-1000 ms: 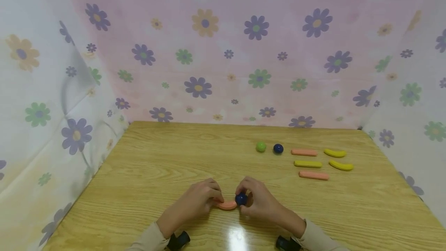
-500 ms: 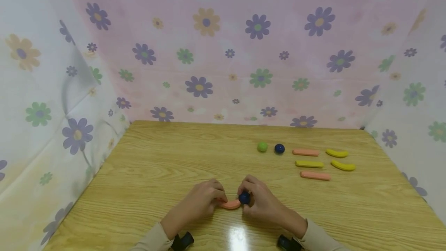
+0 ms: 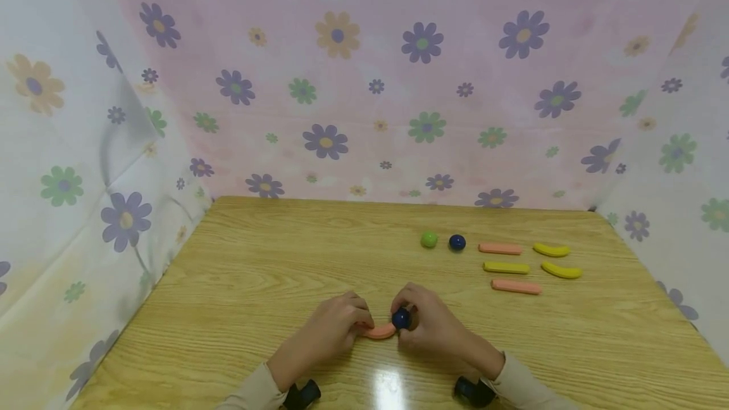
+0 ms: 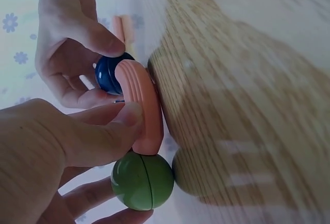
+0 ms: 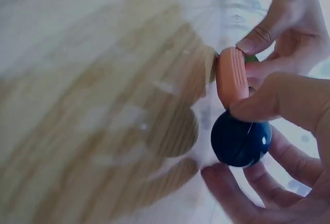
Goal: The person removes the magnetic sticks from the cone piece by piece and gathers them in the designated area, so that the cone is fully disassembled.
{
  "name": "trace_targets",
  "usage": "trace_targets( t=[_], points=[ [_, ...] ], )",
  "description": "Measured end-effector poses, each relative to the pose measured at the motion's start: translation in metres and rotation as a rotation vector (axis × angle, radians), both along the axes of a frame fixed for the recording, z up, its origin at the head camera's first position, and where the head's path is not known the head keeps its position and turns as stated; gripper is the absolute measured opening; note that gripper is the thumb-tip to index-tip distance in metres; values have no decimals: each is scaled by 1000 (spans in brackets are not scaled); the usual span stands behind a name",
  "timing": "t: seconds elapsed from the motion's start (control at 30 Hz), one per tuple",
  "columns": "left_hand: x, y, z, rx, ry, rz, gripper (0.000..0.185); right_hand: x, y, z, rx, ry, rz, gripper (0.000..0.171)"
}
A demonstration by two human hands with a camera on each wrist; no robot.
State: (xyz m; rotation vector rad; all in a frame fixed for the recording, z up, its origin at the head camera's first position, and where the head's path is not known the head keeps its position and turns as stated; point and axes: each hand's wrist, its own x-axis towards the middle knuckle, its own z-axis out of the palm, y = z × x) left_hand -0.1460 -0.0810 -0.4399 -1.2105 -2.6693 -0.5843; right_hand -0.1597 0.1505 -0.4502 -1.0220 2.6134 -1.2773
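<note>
- Pink curved stick point(image 3: 379, 331) lies low over the wooden table point(image 3: 256, 283), between the two hands at the near edge, bridging the gap between their fingertips.
- Left hand point(image 3: 330, 328) pinches the stick's left part; in the left wrist view its thumb lies along the pink stick point(image 4: 142, 105), fingers curled close.
- A green ball point(image 4: 142, 181) sits at the stick's end nearest the left palm, tucked under the left fingers and touching the stick; it is hidden from the head view.
- Right hand point(image 3: 429, 324) curls round a dark blue ball point(image 3: 401, 318), thumb on one side and fingers on the other, with the ball pressed against the stick's right end.
- In the right wrist view the blue ball point(image 5: 241, 139) sits just below the stick point(image 5: 231, 77), the right thumb lying across where they meet.
- Beyond the right hand, further out and to its right, a straight pink stick point(image 3: 516, 286) rests alone on the table.
- Behind it lie an olive-yellow stick point(image 3: 505, 267) and a yellow curved piece point(image 3: 561, 270).
- Furthest from the hands runs a row: a second green ball point(image 3: 429, 240), a second blue ball point(image 3: 457, 243), another pink stick point(image 3: 500, 248) and another yellow curved piece point(image 3: 550, 250).
- Flowered cloth point(image 3: 364, 81) walls in the table at the back and on both sides.
</note>
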Motion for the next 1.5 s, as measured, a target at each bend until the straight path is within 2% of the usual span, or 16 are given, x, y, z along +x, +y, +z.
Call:
trace_targets(
  t=[0.1,0.33,0.6,0.93,1.5],
  points=[
    [1,0,-1,-3,11,-1,12,-2,4,0,-6,-40,-10,30],
    [2,-2,0,-14,18,26,14,-7,16,8,14,17,-124,28],
    [3,-4,1,-5,9,21,13,-14,36,17,2,53,-135,30],
    [3,-6,0,-14,4,13,11,-31,67,23,1,96,-205,33],
    [4,-5,2,-24,15,20,9,-69,106,17,95,14,-336,27]
  ],
)
